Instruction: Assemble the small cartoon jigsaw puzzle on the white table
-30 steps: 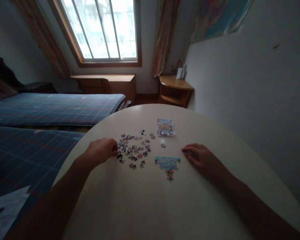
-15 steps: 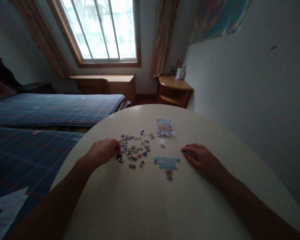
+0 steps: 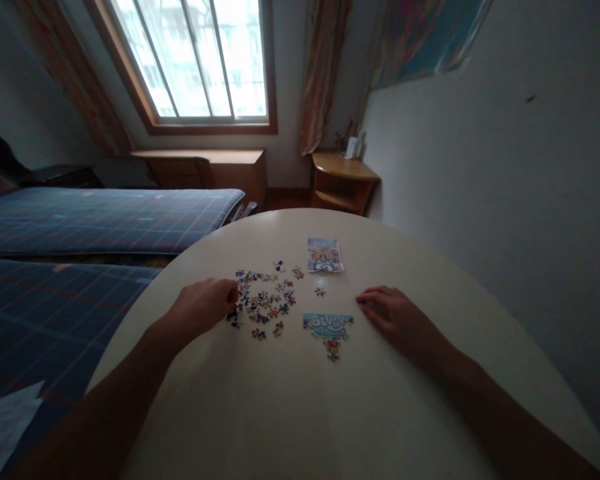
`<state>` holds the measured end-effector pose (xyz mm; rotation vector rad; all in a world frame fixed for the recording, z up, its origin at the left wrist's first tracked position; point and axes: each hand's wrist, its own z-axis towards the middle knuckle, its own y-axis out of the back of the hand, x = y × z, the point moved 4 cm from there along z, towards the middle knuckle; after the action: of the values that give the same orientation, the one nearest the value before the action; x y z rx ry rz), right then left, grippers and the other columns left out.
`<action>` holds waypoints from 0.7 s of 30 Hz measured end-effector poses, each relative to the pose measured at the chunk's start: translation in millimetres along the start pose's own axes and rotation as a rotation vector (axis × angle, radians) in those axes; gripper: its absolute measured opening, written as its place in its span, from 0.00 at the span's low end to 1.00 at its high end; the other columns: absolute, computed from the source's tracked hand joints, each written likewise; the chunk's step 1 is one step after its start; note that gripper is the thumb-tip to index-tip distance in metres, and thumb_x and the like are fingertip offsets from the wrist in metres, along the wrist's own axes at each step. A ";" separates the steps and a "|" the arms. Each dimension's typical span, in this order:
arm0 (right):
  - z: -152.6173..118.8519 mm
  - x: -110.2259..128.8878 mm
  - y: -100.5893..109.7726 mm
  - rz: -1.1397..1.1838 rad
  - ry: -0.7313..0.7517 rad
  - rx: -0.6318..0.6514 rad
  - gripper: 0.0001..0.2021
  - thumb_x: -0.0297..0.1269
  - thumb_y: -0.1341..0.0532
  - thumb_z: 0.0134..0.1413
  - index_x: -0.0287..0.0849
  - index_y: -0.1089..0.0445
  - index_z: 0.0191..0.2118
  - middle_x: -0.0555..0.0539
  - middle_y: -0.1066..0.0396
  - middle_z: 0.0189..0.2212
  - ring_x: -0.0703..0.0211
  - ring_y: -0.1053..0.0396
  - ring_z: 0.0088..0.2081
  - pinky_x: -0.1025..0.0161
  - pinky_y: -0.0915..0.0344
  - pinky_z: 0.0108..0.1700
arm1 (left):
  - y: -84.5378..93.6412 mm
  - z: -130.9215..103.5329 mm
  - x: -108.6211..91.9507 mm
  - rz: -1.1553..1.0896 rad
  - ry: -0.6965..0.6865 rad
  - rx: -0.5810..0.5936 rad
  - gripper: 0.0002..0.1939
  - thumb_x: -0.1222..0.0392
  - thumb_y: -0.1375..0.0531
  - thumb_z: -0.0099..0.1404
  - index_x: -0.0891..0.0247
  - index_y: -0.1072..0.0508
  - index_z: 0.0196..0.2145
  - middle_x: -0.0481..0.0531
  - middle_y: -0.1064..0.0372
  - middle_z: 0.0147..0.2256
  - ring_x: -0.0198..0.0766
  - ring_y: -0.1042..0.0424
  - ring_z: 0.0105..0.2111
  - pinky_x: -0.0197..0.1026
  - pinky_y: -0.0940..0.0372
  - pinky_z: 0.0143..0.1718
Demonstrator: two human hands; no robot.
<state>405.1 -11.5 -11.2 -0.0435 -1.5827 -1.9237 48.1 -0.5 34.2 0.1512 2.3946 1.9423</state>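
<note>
Loose jigsaw puzzle pieces (image 3: 265,308) lie scattered in a heap left of the table's middle. My left hand (image 3: 206,305) is at the heap's left edge, fingers curled down and closed among the pieces; what is between the fingertips is hidden. Right of the heap lies a joined part of the puzzle (image 3: 328,325), light blue with white lettering and a narrow tail of pieces below. My right hand (image 3: 393,312) rests on the table to its right, thumb and fingers pinched on a small dark puzzle piece (image 3: 363,302). One single piece (image 3: 320,292) lies above the joined part.
A printed picture packet (image 3: 325,255) lies farther back on the round cream table (image 3: 260,407). Beds with blue plaid covers (image 3: 105,213) stand left, with papers (image 3: 10,423) at the near left. A wall (image 3: 480,180) runs along the right; a corner shelf (image 3: 345,167) stands behind.
The whole view has shifted slightly, so things sit a little farther left. My left hand has moved slightly at the heap's edge; my right hand keeps its pinch beside the joined part.
</note>
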 end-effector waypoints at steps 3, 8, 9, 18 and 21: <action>-0.5 0.0 -1.4 -0.049 0.034 -0.024 0.10 0.36 0.43 0.63 0.44 0.26 0.45 0.42 0.26 0.45 0.50 0.30 0.47 0.49 0.32 0.51 | 2.9 -2.3 -3.6 -0.002 -0.011 -0.018 0.07 0.60 0.42 0.64 0.57 0.24 0.38 0.54 0.23 0.38 0.47 0.25 0.37 0.40 0.40 0.31; -5.7 23.5 1.2 -0.076 0.177 -0.041 0.10 0.37 0.41 0.62 0.48 0.25 0.46 0.42 0.28 0.48 0.51 0.30 0.47 0.48 0.32 0.51 | 8.9 -7.8 -23.3 -0.147 -0.047 -0.160 0.10 0.59 0.44 0.67 0.54 0.22 0.40 0.50 0.23 0.41 0.43 0.25 0.36 0.40 0.38 0.34; -7.5 31.8 0.8 -0.043 0.236 0.007 0.10 0.37 0.41 0.62 0.50 0.25 0.47 0.43 0.28 0.50 0.51 0.31 0.49 0.49 0.32 0.52 | 8.1 -9.2 -31.0 -0.216 -0.103 -0.183 0.10 0.59 0.44 0.67 0.55 0.23 0.39 0.49 0.23 0.41 0.41 0.25 0.35 0.39 0.37 0.35; -12.2 49.5 -11.9 -0.048 0.379 0.143 0.13 0.37 0.42 0.65 0.52 0.26 0.52 0.43 0.28 0.51 0.52 0.31 0.50 0.48 0.35 0.54 | -28.6 -29.1 -99.8 -0.674 -0.409 -0.158 0.09 0.64 0.43 0.63 0.59 0.22 0.36 0.48 0.24 0.32 0.35 0.30 0.27 0.37 0.36 0.33; -11.6 45.7 -14.3 -0.059 0.365 0.112 0.13 0.37 0.42 0.64 0.53 0.26 0.51 0.43 0.27 0.51 0.52 0.30 0.49 0.50 0.33 0.53 | -41.7 -32.4 -112.3 -0.696 -0.423 -0.078 0.10 0.66 0.42 0.60 0.58 0.21 0.35 0.48 0.24 0.31 0.35 0.29 0.28 0.36 0.36 0.33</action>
<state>366.0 -41.3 -8.1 0.3842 -1.4509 -1.7613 154.6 -52.9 -2.1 -0.2256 1.7672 1.4860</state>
